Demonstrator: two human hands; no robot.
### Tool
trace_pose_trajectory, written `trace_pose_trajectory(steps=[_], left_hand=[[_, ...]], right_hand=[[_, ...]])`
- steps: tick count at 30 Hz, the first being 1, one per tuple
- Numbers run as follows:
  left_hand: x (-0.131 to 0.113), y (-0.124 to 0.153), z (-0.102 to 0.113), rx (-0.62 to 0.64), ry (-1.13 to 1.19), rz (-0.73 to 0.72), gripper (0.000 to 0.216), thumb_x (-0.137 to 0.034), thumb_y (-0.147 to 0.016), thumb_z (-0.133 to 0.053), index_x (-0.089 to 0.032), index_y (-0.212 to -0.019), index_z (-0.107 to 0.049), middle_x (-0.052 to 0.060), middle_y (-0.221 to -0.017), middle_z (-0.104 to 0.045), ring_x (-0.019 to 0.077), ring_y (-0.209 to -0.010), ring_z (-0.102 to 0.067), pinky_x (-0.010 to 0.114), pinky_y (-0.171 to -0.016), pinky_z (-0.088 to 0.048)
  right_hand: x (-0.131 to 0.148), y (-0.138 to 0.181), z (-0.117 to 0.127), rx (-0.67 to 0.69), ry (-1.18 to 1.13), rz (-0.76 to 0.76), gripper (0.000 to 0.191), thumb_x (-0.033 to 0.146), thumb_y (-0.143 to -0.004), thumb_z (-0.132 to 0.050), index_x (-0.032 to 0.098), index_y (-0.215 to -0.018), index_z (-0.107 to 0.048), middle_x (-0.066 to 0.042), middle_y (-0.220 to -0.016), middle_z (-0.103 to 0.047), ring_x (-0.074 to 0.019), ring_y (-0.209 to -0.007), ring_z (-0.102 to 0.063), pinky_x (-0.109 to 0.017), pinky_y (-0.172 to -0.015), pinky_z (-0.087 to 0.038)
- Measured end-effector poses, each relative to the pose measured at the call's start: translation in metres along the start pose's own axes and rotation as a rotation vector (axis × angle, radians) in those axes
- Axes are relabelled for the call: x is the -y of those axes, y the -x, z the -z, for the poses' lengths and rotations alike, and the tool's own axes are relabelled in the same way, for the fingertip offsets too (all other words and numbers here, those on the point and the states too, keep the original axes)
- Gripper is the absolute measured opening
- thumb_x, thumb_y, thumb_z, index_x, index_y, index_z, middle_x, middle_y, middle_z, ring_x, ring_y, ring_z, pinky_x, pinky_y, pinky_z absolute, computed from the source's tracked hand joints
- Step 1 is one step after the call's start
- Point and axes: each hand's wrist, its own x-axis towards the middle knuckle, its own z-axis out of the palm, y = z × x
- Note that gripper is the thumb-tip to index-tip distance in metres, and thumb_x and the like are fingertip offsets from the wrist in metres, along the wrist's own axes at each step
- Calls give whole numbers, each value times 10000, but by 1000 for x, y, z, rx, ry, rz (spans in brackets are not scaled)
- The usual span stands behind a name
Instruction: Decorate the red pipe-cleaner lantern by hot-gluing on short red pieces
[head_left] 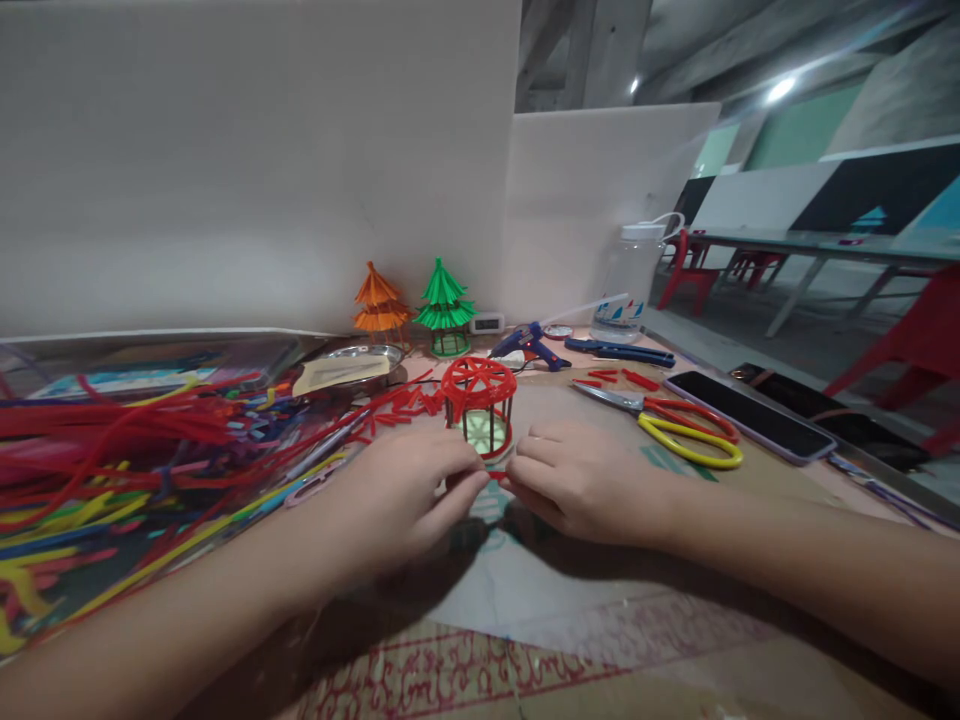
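Head view shows the left hand point(409, 490) and the right hand point(574, 480) close together over the middle of the tabletop point(555, 590). Fingertips of the right hand pinch a short red strip point(496, 477); the left thumb and fingers curl at its other end, though I cannot tell whether they grip it. Just beyond the fingertips a round red frame point(480, 376) stands upright, short of the tabletop's back edge. Near that edge stand an orange tower point(377, 295) and a green tower point(445, 300), with a glue gun point(531, 346) to their right and a clear bottle point(621, 285) by the back right corner. Scissors point(645, 405) lie to the right, and a phone point(750, 415) sits along the right edge. Colourful strips point(112, 440) heap over the left side.
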Motion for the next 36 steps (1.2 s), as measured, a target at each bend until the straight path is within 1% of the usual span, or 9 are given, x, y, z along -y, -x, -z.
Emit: trace_pose_trajectory(steps=[2, 5, 8, 10, 12, 16, 25, 29, 36], left_hand=[[5, 1, 5, -110, 34, 4, 381, -401, -991, -473, -214, -674, -569, 10, -651, -594, 160, -598, -508, 286, -575, -369], [23, 2, 4, -433, 102, 55, 390, -439, -1003, -453, -223, -682, -503, 4, -661, -552, 168, -642, -519, 304, -644, -424], [52, 1, -19, -645, 204, 198, 289, -498, -1002, -444, -231, -969, -549, 38, -916, -632, 203, -873, -602, 340, -820, -501], [69, -2, -39, -571, 226, 241, 437, -552, -935, -553, -203, -1197, -523, 98, -1124, -648, 251, -1045, -622, 400, -938, -507], [80, -5, -56, -447, 210, 255, 646, -593, -824, -694, -182, -1286, -507, 150, -1269, -630, 320, -1187, -603, 477, -1040, -471], [82, -10, -68, -384, 221, 255, 756, -526, -818, -736, -180, -1426, -449, 178, -1418, -583, 345, -1312, -560, 526, -1126, -421], [76, -16, -66, -294, 394, 183, 591, -325, -849, -713, -194, -1384, -499, 136, -1376, -641, 274, -1185, -672, 421, -1039, -526], [73, -16, -65, -295, 332, 199, 532, -271, -812, -713, -185, -1308, -541, 135, -1332, -658, 285, -1173, -672, 419, -1016, -532], [74, -14, -66, -313, 151, 249, 567, -330, -759, -758, -174, -1258, -537, 149, -1269, -674, 335, -1161, -647, 482, -983, -511]], right_hand=[[-1, 1, 0, -29, -47, 4, 332, 207, -1029, -452, 192, -720, -572, -31, -649, -584, -164, -603, -443, -329, -582, -307], [-6, 6, -3, -76, -151, -37, 298, 189, -1014, -432, 198, -739, -547, -26, -650, -580, -158, -600, -450, -312, -578, -325], [-12, 10, -9, -101, -292, -178, 277, 202, -1006, -423, 213, -744, -515, -2, -644, -554, -144, -584, -451, -277, -563, -349], [-16, 11, -12, -123, -368, -312, 275, 223, -1004, -430, 218, -740, -507, 15, -635, -532, -134, -569, -453, -259, -549, -350], [-19, 9, -13, -143, -412, -429, 274, 245, -999, -439, 217, -736, -510, 24, -628, -517, -130, -561, -458, -255, -543, -344], [-23, 3, -16, -147, -478, -543, 278, 292, -991, -443, 219, -732, -514, 25, -628, -514, -137, -574, -467, -261, -551, -337], [-18, -4, -33, -170, -631, -595, 312, 323, -997, -450, 223, -702, -462, 29, -639, -473, -136, -602, -441, -260, -572, -336], [-15, -3, -32, -174, -676, -629, 314, 331, -1003, -442, 218, -712, -475, 30, -653, -459, -133, -614, -444, -255, -582, -348], [-11, -2, -28, -226, -684, -606, 298, 311, -1002, -448, 218, -721, -484, 27, -663, -480, -129, -614, -452, -252, -589, -363]])
